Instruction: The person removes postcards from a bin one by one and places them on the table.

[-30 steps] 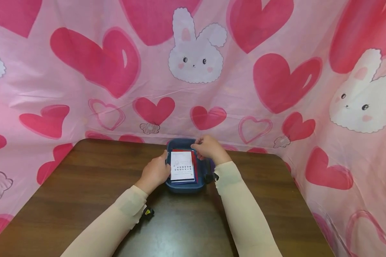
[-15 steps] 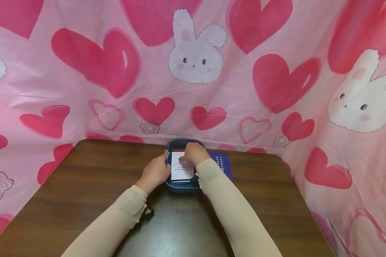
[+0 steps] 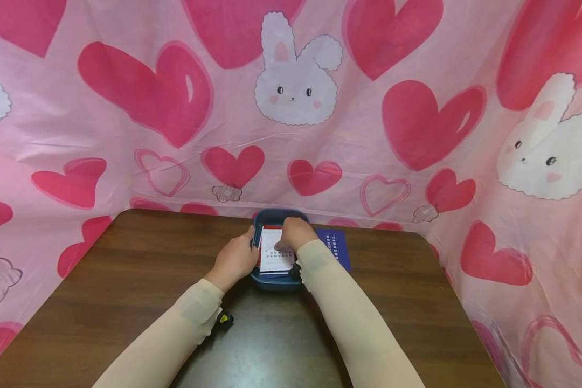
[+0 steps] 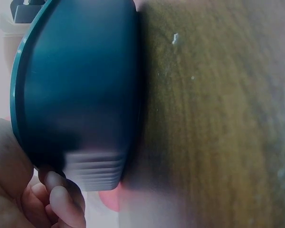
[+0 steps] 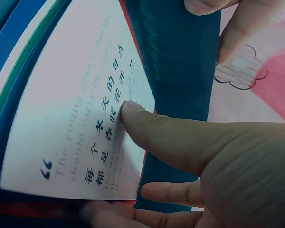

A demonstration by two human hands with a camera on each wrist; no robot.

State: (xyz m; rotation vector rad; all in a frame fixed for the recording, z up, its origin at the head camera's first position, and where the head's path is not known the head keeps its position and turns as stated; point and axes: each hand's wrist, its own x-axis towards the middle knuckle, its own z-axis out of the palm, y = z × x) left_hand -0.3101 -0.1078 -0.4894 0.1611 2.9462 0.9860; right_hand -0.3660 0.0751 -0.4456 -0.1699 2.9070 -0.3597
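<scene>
A blue plastic bin [image 3: 282, 286] stands near the table's far edge, with a stack of cards inside. On top lies a white card [image 3: 275, 260] printed with dark characters; red and blue edges show around it. My left hand [image 3: 234, 255] grips the bin's left rim, its fingers curled in the left wrist view. My right hand [image 3: 297, 232] reaches into the bin and pinches the white card. In the right wrist view its thumb [image 5: 156, 133] lies on the printed face, with the other fingers at the card's edge, partly hidden.
A blue card [image 3: 338, 248] with white characters lies on the table right of the bin, partly behind my right forearm. The brown wooden table [image 3: 140, 269] meets a pink curtain [image 3: 359, 134] with hearts and rabbits at the back.
My right hand has moved from the bin's right side onto the white card, which has shifted slightly right. The blue card outside is now more visible. My left hand keeps its place.
</scene>
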